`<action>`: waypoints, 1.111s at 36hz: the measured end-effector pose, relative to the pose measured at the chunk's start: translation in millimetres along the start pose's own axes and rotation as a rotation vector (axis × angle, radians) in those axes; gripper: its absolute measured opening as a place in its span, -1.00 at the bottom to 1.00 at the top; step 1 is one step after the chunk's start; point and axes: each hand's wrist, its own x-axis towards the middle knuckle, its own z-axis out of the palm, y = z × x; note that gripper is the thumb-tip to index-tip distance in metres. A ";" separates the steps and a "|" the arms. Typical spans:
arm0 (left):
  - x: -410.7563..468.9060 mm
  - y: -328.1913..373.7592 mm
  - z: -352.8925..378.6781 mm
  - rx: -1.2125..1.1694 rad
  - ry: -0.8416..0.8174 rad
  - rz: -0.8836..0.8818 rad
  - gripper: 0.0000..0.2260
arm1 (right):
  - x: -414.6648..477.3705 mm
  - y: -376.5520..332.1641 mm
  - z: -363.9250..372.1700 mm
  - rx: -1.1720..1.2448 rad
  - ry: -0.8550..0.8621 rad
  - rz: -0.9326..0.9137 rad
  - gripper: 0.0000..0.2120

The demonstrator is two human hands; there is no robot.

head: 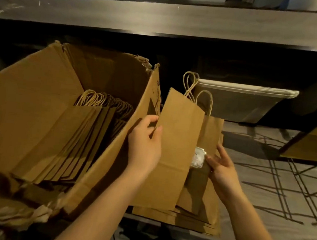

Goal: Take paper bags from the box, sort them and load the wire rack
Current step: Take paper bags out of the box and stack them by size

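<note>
A large open cardboard box [42, 83] stands at the left, with several flat brown paper bags [80, 132] upright inside, their twisted handles up. My left hand [145, 143] grips the left edge of one flat paper bag [176, 146] held just right of the box. Behind it stands another bag [211, 136] with handles, and my right hand [221, 167] holds that one, fingers touching a small white tag [198, 158]. More flat bags [183, 217] lie stacked beneath them. The wire rack [289, 188] lies at the right.
A long dark counter [162, 18] runs across the back. A grey bin with a white rim [245, 100] sits behind the held bags. A cardboard piece [312, 144] leans at the far right. Torn paper [11, 218] hangs off the box's near corner.
</note>
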 end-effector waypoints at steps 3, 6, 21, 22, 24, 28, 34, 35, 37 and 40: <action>-5.7 -11.9 3.1 -0.016 -0.007 -0.070 -0.76 | 3.2 13.4 -2.5 -0.106 0.040 -0.007 -0.53; -11.7 -21.9 7.6 -0.042 -0.026 -0.130 -0.79 | 3.4 18.0 -3.9 -0.215 0.060 -0.029 -0.44; -8.7 -43.9 30.2 -0.140 -0.224 -0.403 -0.74 | -29.0 20.5 -26.2 -0.448 -0.123 -0.041 -0.82; -8.1 -46.9 31.4 -0.102 -0.240 -0.396 -0.72 | -29.4 21.9 -29.1 -0.445 -0.119 -0.028 -0.81; -6.7 -51.7 33.0 -0.014 -0.289 -0.381 -0.67 | -29.3 23.4 -33.1 -0.430 -0.128 -0.008 -0.81; -4.9 -53.4 34.2 0.207 -0.474 -0.355 -0.54 | -27.4 22.5 -36.4 -0.476 -0.088 -0.003 -0.80; 1.6 -48.7 37.5 0.347 -0.524 -0.291 -0.36 | -14.9 17.5 -28.2 -0.475 0.077 -0.058 -0.76; 3.6 -46.0 37.1 0.343 -0.487 -0.265 -0.36 | -12.0 16.2 -24.9 -0.469 0.098 -0.073 -0.76; 8.3 -42.9 36.2 0.321 -0.423 -0.225 -0.40 | -4.7 16.0 -18.7 -0.480 0.142 -0.106 -0.71; 15.1 -46.4 34.7 0.287 -0.370 -0.198 -0.42 | 8.0 19.2 -11.3 -0.474 0.143 -0.127 -0.53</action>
